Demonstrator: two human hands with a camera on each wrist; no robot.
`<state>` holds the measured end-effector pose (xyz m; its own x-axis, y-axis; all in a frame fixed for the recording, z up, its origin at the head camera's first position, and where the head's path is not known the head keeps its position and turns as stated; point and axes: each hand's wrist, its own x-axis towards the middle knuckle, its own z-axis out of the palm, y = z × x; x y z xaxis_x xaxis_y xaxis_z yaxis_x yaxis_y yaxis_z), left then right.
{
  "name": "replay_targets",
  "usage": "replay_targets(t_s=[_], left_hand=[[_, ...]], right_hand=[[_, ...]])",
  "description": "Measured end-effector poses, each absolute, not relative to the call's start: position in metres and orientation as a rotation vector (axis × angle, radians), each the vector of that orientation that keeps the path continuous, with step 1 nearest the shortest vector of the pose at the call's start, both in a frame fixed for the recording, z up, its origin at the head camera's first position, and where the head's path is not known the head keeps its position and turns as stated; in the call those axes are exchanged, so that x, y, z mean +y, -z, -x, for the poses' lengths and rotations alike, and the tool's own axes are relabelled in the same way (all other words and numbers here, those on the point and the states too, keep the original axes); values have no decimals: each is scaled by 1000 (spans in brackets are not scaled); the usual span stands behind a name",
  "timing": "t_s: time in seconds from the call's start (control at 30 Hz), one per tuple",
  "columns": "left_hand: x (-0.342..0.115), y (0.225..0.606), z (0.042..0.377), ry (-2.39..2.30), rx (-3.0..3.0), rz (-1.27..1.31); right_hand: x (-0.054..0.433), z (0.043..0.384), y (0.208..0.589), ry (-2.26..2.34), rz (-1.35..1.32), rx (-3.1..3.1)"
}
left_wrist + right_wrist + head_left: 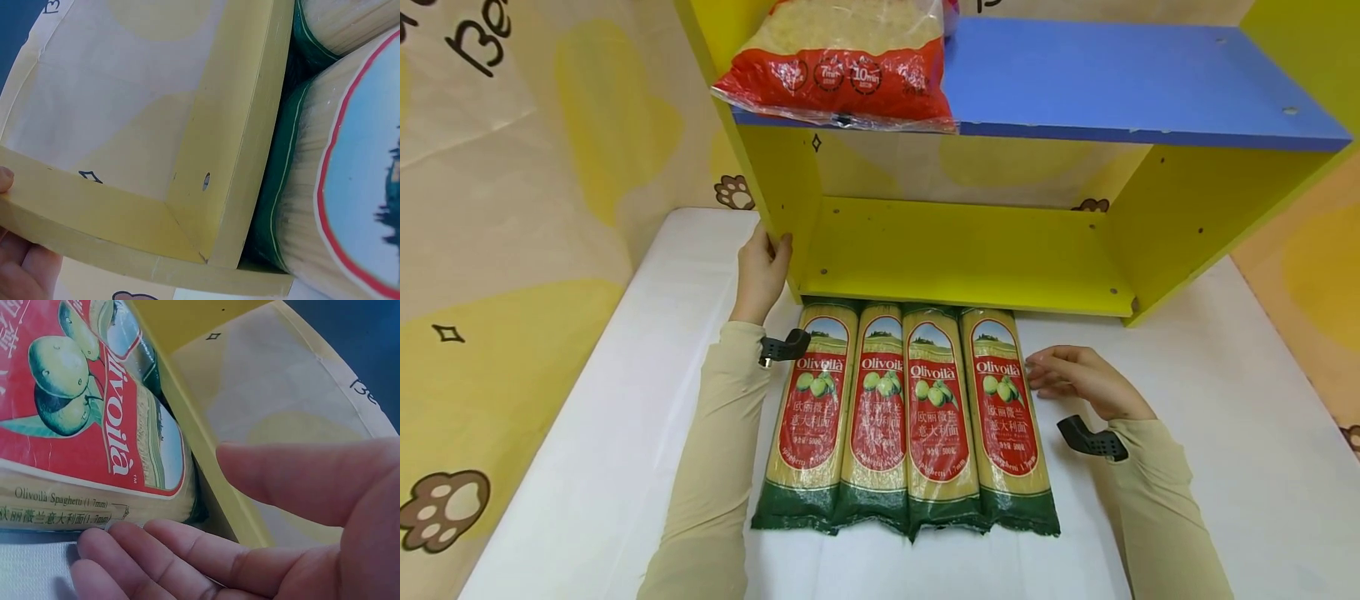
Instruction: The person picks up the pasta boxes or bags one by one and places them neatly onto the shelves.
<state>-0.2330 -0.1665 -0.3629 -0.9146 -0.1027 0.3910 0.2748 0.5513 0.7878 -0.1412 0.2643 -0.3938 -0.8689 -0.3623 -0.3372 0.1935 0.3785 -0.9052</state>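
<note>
Several packets of spaghetti lie side by side, their green ends toward the shelf's front edge; the leftmost packet point(811, 408) is below my left hand point(762, 273). That hand grips the left side panel point(784, 179) of a yellow and blue shelf, thumb on the inner face and fingers outside, as the left wrist view shows. My right hand point(1086, 379) is beside the rightmost spaghetti packet point(1009, 400), fingers nearly straight and thumb spread. In the right wrist view its fingertips point(159, 528) are at the packet's side edge; whether they press on it I cannot tell.
A red and clear bag of pale pasta point(846, 79) lies on the blue upper board point(1120, 83), overhanging its front edge. Below is the yellow bottom board point(962, 250). A white cloth point(625, 400) covers the table, and patterned cloth point(512, 208) hangs around it.
</note>
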Motion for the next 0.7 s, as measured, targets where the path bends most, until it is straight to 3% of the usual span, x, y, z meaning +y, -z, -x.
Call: replay_targets(t_s=[0.7], left_hand=[[-166, 364, 232, 1321, -2368, 147]], right_hand=[[254, 143, 397, 1438, 80, 2171]])
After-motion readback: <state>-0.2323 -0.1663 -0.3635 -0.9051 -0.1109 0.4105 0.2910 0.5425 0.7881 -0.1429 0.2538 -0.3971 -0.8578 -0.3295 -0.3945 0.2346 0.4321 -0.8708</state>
